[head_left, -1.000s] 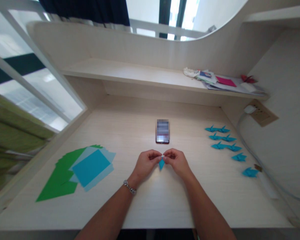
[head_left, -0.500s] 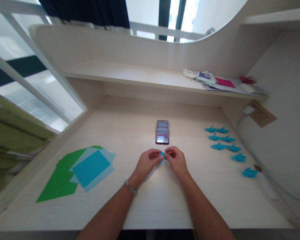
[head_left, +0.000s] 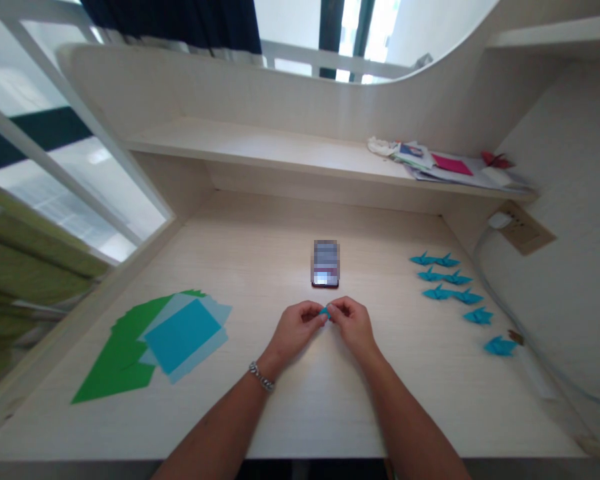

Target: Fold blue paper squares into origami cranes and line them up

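Observation:
A small piece of folded blue paper [head_left: 324,311] is pinched between my two hands over the middle of the desk. My left hand [head_left: 300,325] grips it from the left with thumb and fingers closed. From the other side my right hand [head_left: 351,321] holds it the same way, its fingertips nearly meeting the left ones. Most of the paper is covered by the fingers, so its folds cannot be made out. Just beyond the hands lies a phone [head_left: 325,265], its screen blurred.
Green sheets [head_left: 125,353] and blue paper sheets [head_left: 183,335] lie fanned at the left. Several folded blue paper cranes [head_left: 440,292] stand in rows at the right, near a cable [head_left: 510,300]. Papers [head_left: 415,157] rest on the shelf [head_left: 260,148] behind.
Less of the blue paper shows between my fingertips now. Both hands have shifted only slightly and keep their pinch; the sheets, cranes and phone stay put.

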`<action>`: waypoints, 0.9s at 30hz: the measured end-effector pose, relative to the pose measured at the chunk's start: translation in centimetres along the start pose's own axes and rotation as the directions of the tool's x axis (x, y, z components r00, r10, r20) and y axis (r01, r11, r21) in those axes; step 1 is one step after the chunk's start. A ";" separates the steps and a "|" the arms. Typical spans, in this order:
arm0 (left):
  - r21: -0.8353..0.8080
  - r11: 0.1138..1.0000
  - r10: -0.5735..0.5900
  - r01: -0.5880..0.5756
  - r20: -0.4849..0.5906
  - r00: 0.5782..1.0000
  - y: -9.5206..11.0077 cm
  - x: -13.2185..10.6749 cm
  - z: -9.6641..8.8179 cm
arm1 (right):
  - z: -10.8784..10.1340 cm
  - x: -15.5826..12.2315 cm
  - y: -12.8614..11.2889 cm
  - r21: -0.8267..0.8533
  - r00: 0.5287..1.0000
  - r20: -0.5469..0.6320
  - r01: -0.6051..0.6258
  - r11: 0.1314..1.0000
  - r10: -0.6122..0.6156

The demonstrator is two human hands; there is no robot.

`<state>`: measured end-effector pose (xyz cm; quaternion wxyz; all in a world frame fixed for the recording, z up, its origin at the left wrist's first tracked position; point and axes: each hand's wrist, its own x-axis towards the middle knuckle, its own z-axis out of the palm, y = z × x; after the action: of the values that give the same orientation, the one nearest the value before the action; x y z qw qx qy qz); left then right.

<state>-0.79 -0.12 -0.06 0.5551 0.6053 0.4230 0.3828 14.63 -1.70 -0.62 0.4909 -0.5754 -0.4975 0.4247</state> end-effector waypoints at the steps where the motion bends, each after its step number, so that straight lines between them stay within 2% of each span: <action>1: 0.005 1.000 -0.001 0.001 -0.001 1.000 0.1 0.0 -0.1 | 0.0 0.0 0.0 0.024 1.000 0.006 -0.003 1.000 0.003; 7: 0.115 0.993 0.022 -0.015 -0.060 0.998 0.1 0.0 -0.7 | -0.5 0.0 -0.4 0.019 0.998 0.064 0.024 1.000 -0.025; 9: 0.056 0.998 0.016 -0.011 -0.077 0.997 0.0 0.1 -0.7 | -0.5 0.1 -0.3 0.043 0.998 0.058 0.002 0.999 -0.004; 13: -0.158 0.987 -0.057 0.032 -0.158 0.986 0.1 0.4 -0.6 | 0.0 0.2 0.1 0.211 0.995 0.067 -0.086 0.974 0.073; 15: -0.247 0.967 -0.105 0.057 -0.184 0.977 0.2 0.5 -0.6 | 0.2 0.1 0.1 0.224 0.994 0.093 -0.076 0.971 0.057; 17: -0.313 0.947 -0.144 0.077 -0.198 0.969 0.2 0.6 -0.6 | 0.3 -0.1 -0.1 0.158 0.998 0.066 -0.011 0.987 0.001; 21: -0.381 0.920 -0.174 0.088 -0.197 0.965 0.1 0.6 -0.4 | 0.3 -0.4 -0.6 0.039 0.996 0.003 0.090 0.995 -0.090; 24: -0.401 0.913 -0.163 0.078 -0.183 0.970 0.0 0.6 -0.3 | 0.3 -0.5 -0.7 0.087 0.997 0.043 0.052 0.995 -0.056; 27: -0.355 0.934 -0.116 0.045 -0.182 0.977 -0.2 0.6 -0.4 | 0.4 -0.5 -0.8 0.147 0.998 0.053 0.013 0.989 -0.021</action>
<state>-0.97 0.55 -0.19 0.6236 0.4379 0.4263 0.4874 14.06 -2.11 0.09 0.5218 -0.5218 -0.4828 0.4715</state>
